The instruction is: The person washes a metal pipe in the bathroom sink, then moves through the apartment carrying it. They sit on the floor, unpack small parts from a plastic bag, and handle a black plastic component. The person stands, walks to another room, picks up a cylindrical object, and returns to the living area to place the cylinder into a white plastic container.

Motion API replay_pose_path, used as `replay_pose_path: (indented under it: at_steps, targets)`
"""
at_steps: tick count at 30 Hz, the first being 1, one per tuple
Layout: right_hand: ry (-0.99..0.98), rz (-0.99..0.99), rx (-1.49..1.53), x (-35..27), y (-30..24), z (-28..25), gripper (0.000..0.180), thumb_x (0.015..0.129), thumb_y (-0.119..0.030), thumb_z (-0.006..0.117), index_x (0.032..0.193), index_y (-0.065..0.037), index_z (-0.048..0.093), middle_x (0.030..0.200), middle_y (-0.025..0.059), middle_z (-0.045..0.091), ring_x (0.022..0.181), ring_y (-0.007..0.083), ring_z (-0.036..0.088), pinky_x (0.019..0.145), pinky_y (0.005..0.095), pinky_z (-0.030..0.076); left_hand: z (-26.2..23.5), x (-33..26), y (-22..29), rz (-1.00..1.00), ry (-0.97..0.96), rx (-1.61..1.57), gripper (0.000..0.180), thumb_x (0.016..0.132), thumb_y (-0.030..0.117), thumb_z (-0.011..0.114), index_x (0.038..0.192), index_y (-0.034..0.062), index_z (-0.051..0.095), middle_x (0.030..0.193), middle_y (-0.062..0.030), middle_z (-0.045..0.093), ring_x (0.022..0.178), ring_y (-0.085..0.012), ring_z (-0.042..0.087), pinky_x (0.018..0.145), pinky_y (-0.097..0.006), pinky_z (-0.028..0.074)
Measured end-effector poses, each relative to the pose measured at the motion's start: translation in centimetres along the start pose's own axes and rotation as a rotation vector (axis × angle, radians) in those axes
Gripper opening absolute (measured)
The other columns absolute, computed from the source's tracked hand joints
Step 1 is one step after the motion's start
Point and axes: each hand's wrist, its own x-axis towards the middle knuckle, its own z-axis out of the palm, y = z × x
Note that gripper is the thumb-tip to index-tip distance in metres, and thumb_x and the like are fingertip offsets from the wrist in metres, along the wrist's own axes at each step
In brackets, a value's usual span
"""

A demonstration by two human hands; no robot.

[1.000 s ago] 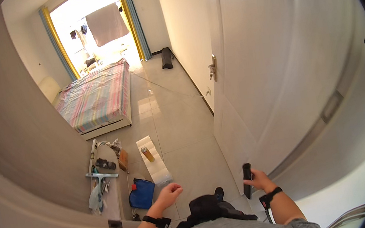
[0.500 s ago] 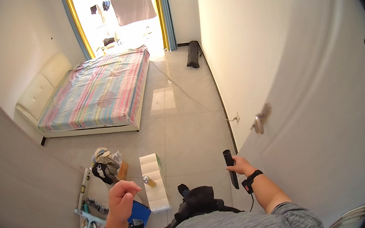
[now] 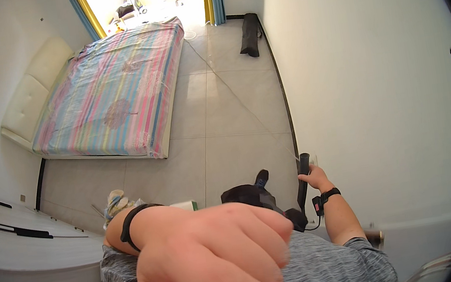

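My left hand [image 3: 212, 248] is raised close to the camera and fills the lower middle. Its thumb and index finger stretch apart toward the lower edge, while the other fingers curl. I see nothing held in it, though the fingertips pass out of the picture. At the right, my right hand [image 3: 318, 178] grips a black crevice nozzle [image 3: 304, 189], a tube with its round end up, close to the wall. A dark band with a small box and a cable sits on the right wrist.
A bed [image 3: 108, 100] with a striped cover stands at the far left. A thin cable [image 3: 235, 87] crosses the tiled floor toward the right wall. A black long bag [image 3: 249, 35] leans in the far corner. Crumpled cloths [image 3: 115, 203] lie left, beyond my left forearm.
My left hand has come up close to the camera and now covers the floor items. The view has shifted down and turned; my right hand still grips the crevice nozzle and has moved forward.
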Motion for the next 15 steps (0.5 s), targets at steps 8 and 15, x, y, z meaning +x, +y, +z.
replay_pose_path:
  at_steps: [8,15]
  targets:
    - [-0.116,-0.095,-0.054,27.9,-7.1,-8.5,0.049,0.068,-0.035,0.075,0.103,-0.002,0.063,0.093,0.0147,0.068,0.088,0.0289,0.065,0.079,0.0360,0.051,-21.5,9.7,-10.2,0.204,0.141,0.039,0.062,0.090,0.059,0.047,0.109,0.0037,0.067,0.051,-0.0006,0.044,0.038,-0.0135,0.030,0.044,-0.031,0.020]
    - [-0.171,-0.270,-0.174,51.7,-17.0,-13.3,0.047,0.068,-0.036,0.076,0.099,-0.004,0.061,0.082,0.0136,0.065,0.080,0.0314,0.063,0.072,0.0383,0.050,-42.5,11.2,-12.4,0.075,0.217,0.119,0.055,0.085,0.049,0.058,0.115,0.0026,0.061,0.056,0.0012,0.043,0.046,-0.0100,0.033,0.047,-0.027,0.025]
